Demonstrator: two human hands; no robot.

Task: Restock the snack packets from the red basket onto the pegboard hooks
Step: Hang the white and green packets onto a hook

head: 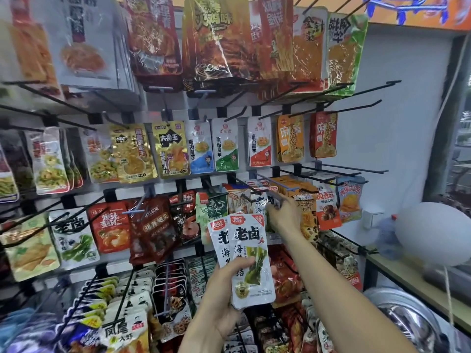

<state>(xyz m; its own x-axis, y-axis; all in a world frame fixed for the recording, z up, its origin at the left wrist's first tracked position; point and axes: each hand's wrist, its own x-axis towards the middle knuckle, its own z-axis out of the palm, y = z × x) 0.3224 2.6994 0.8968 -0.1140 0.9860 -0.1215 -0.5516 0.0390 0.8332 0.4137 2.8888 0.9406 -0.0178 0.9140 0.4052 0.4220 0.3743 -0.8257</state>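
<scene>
- The left hand (224,284) grips a small stack of white snack packets (244,258) low in front of the pegboard (397,138).
- The right hand (285,215) pinches a matching packet (262,201) on a hook (251,186).
- Bare hooks jut out at right, beside a white wall.
- A wooden shelf (413,278) stands right.

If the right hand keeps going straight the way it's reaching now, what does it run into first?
Most likely the white seaweed packet hanging on the third-row hook: the right hand is reaching up-left, fingertips already at it. An orange packet hangs just right of it. Depth is uncertain, and actual contact isn't clear.
</scene>
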